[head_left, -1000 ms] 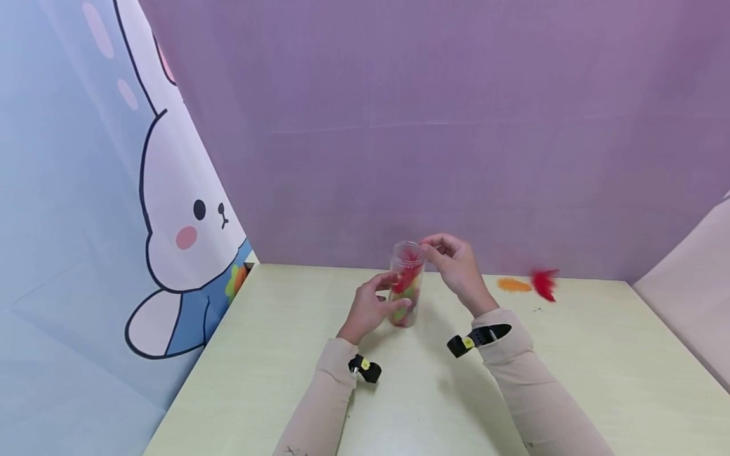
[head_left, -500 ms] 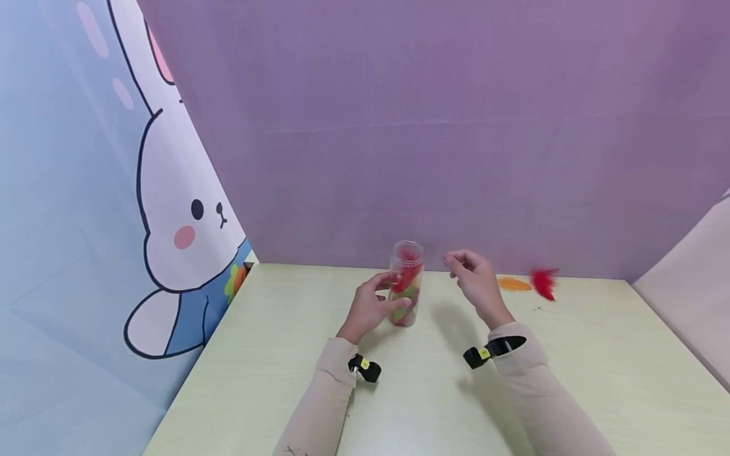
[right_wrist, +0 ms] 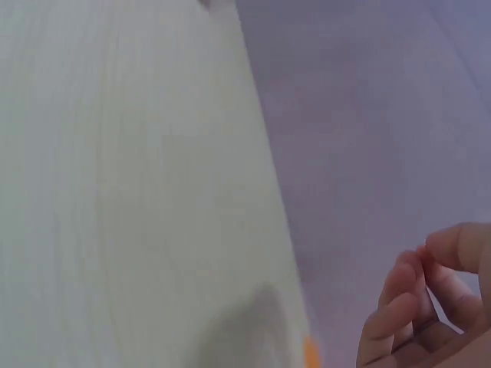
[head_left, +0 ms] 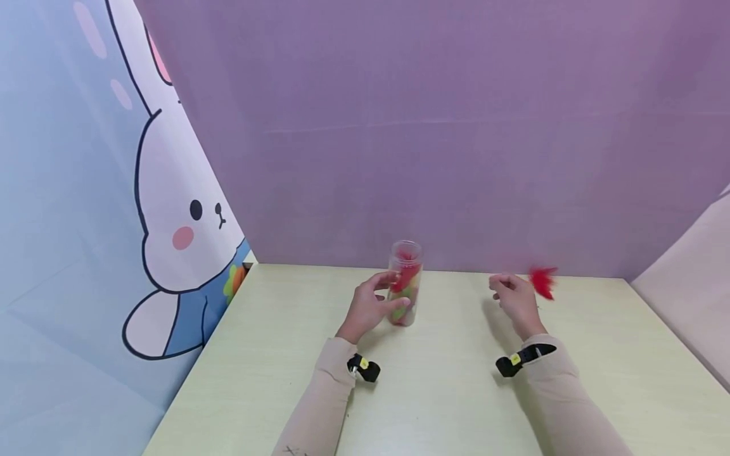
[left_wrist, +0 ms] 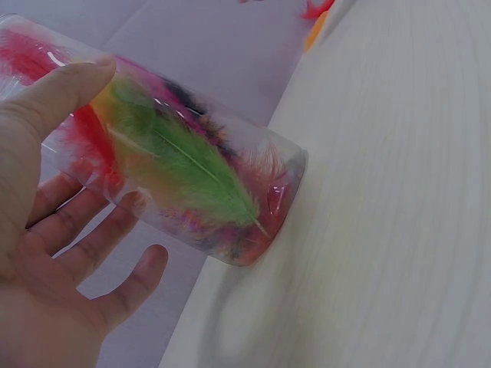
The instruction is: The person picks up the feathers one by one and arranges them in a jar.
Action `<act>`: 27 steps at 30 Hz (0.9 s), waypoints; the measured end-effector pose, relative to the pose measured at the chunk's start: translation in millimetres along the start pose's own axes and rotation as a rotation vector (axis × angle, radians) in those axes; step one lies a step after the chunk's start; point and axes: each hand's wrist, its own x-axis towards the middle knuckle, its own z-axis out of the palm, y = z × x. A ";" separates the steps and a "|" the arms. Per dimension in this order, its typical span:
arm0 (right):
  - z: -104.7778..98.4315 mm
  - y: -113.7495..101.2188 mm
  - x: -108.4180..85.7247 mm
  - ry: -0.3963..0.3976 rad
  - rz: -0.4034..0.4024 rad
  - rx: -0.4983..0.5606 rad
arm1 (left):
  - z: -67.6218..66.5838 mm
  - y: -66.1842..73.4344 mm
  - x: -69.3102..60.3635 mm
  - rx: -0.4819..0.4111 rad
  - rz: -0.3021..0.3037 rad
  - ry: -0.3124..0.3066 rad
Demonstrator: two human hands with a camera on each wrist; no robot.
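Observation:
My left hand [head_left: 371, 308] holds a clear plastic jar [head_left: 412, 294] upright on the table, thumb on one side and fingers on the other. Packed inside the jar are red, yellow, dark and pink feathers, and a green feather [left_wrist: 184, 153] pressed against the wall shows in the left wrist view. The jar's top has no lid on it. To the right, my right hand [head_left: 518, 303] hovers over the table with loosely bent fingers, thumb near the fingertips, and nothing visible in it. Under it lies an orange feather [right_wrist: 310, 353], hidden from the head view.
A red feather [head_left: 543, 282] lies just right of my right hand at the table's back. The pale table [head_left: 445, 392] ends against a purple cloth backdrop [head_left: 456, 139]. A blue cloth with a rabbit print [head_left: 182, 209] hangs at the left.
My right hand has moved from the jar's mouth rightward and down to the orange feather, covering it in the head view. The left hand and the jar stay put.

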 end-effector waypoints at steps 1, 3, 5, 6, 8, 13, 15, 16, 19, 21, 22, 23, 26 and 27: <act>-3.5 4.5 1.9 0.015 0.014 0.009 | 0.0 0.1 0.1 0.001 -0.002 0.000; -10.8 12.4 5.0 0.042 0.050 0.015 | 0.2 0.1 0.4 0.003 -0.004 -0.001; -18.6 20.3 8.7 0.073 0.091 0.000 | 0.5 -0.6 0.8 0.007 -0.005 0.000; -22.7 24.1 10.1 0.087 0.117 -0.010 | 0.8 -0.9 0.9 0.009 -0.006 0.000; -31.5 31.3 11.9 0.112 0.169 -0.032 | 1.3 -1.7 1.3 0.009 -0.008 -0.001; -51.9 46.7 13.5 0.159 0.302 -0.055 | 2.1 -2.7 1.6 -0.001 -0.007 -0.004; -57.7 51.2 14.2 0.166 0.345 -0.036 | 1.7 -2.6 1.6 0.000 -0.003 -0.004; -60.0 53.4 15.0 0.166 0.360 -0.014 | 1.5 -2.5 1.6 0.002 0.000 -0.003; -63.9 58.7 18.0 0.165 0.376 0.071 | 0.0 -1.9 1.2 0.009 0.005 0.002; -65.7 60.8 20.0 0.159 0.379 0.134 | -0.7 -1.7 1.1 0.013 0.006 0.006; -66.4 62.4 21.5 0.159 0.382 0.157 | -1.0 -1.5 0.9 0.010 0.004 0.007; -67.4 63.7 22.7 0.160 0.389 0.169 | -1.2 -1.3 0.8 0.010 0.003 0.007; -70.6 67.7 26.1 0.164 0.418 0.180 | -1.4 -1.0 0.5 0.009 0.001 0.007; -71.6 69.2 27.2 0.165 0.423 0.182 | -1.5 -0.9 0.4 0.008 0.001 0.008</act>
